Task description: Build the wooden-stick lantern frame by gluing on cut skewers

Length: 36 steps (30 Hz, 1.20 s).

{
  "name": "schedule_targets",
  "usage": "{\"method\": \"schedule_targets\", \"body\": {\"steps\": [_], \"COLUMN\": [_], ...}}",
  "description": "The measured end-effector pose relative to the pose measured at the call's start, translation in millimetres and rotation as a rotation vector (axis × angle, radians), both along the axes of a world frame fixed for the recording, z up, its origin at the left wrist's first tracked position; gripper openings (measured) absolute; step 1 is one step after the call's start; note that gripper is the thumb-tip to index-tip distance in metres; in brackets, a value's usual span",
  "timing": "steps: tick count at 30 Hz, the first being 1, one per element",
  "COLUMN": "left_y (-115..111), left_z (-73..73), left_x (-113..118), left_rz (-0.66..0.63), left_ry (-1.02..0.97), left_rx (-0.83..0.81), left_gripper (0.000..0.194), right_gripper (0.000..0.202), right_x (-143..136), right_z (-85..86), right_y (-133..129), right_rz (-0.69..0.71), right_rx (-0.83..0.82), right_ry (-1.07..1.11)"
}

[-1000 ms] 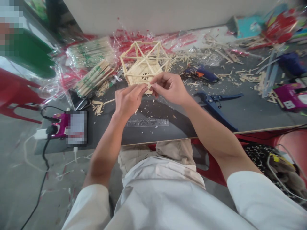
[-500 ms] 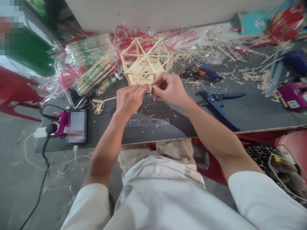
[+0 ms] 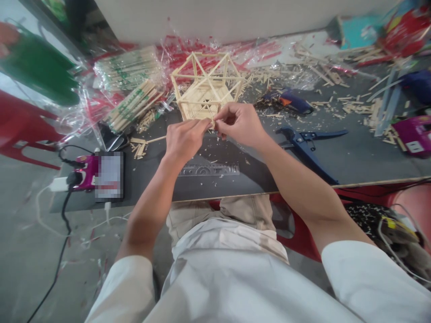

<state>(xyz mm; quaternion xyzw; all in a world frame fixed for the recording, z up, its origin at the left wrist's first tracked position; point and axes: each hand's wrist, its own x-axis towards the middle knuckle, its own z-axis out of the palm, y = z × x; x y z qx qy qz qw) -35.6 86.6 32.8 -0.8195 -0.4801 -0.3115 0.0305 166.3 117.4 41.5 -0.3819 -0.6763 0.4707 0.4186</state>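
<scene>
A hexagonal frame of thin wooden sticks [image 3: 206, 79] stands on the dark table, its floor lined with sticks laid side by side. My left hand [image 3: 184, 140] is closed at the frame's near edge, fingers pressed together and pointing right. Against its fingertips, my right hand [image 3: 240, 123] pinches with thumb and index finger. A small pale piece of wooden stick [image 3: 213, 123] shows between the two sets of fingertips; whether it is joined to the frame is hidden. A clear ruler [image 3: 210, 169] lies in front of my hands.
Bundled wooden sticks [image 3: 129, 105] and plastic wrapping lie back left. To the right are a blue glue gun [image 3: 294, 101], dark blue cutters [image 3: 308, 150] and many stick offcuts. A phone [image 3: 109, 176] rests by a purple power strip [image 3: 86, 172]. A person's green garment [image 3: 40, 63] shows far left.
The whole view has shifted very slightly. Both hands keep nearly the same pose at the frame's near edge, fingertips still together.
</scene>
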Motion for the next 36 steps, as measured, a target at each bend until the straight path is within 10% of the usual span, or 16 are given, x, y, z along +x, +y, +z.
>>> {"method": "schedule_targets", "body": {"steps": [19, 23, 27, 36], "left_y": [-1.1, -3.9, -5.8, -12.2], "left_z": [2.5, 4.4, 6.7, 12.3], "left_x": [-0.1, 1.1, 3.0, 13.0], "left_rz": [0.022, 0.002, -0.015, -0.106], "left_ry": [0.048, 0.014, -0.040, -0.010], "left_rx": [-0.032, -0.010, 0.009, -0.051], "left_gripper": [0.046, 0.044, 0.044, 0.044], "right_gripper": [0.029, 0.029, 0.037, 0.080], "right_x": [8.5, 53.7, 120.6, 208.9], "right_z": [11.4, 39.1, 49.3, -1.5], "right_y": [2.8, -5.0, -31.0, -75.3], "right_rz": [0.059, 0.137, -0.137, -0.224], "right_rx": [-0.026, 0.006, -0.001, -0.006], "right_ry": [-0.079, -0.363, -0.824, -1.280]}}
